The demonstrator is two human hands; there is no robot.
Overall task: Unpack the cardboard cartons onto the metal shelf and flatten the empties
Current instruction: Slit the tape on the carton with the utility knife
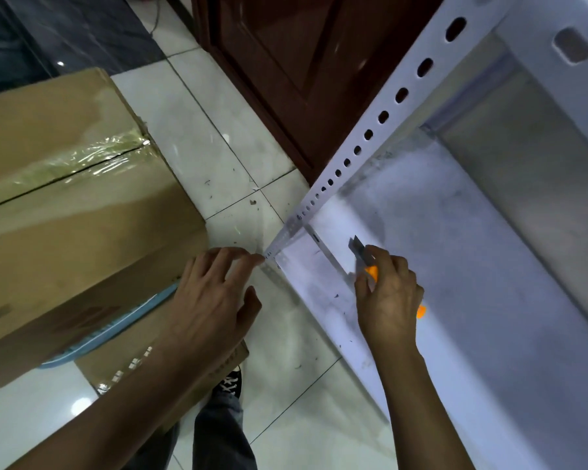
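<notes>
right hand gripping orange knife, left hand spread, taped carton

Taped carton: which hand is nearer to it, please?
Left. The left hand is just beside the right edge of the carton; the right hand holds a cutter over the shelf, farther to the right.

Bare left hand and right hand, grey jeans, black sneaker with white laces

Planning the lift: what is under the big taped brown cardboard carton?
A pale blue curved rim and a second brown cardboard carton show; what the rim belongs to is covered.
</notes>
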